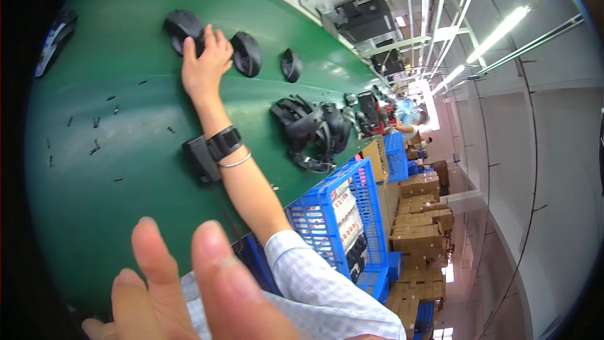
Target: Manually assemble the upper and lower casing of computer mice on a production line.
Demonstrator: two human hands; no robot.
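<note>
At the far part of the green surface, my right hand (207, 66) has its thumb and fingers on either side of the lower right end of a black rounded plastic piece (182, 25), shaped rather like a computer mouse shell. Two similar black pieces, one larger (246, 55) and one smaller (291, 65), lie to the right of that hand. A black band (224, 143) with a small box (201, 160) is strapped to my right wrist. Close to the camera, my left hand (189, 296) is raised, its fingers apart and nothing visible in them.
Several small dark pins (95, 122) lie scattered on the green table (145, 208). A heap of black curved parts (314, 127) sits to the right, beside a blue crate (368, 214) with packets. A black-and-white piece (55, 43) lies far left. Cardboard boxes (418, 233) and a person (409, 127) are farther off.
</note>
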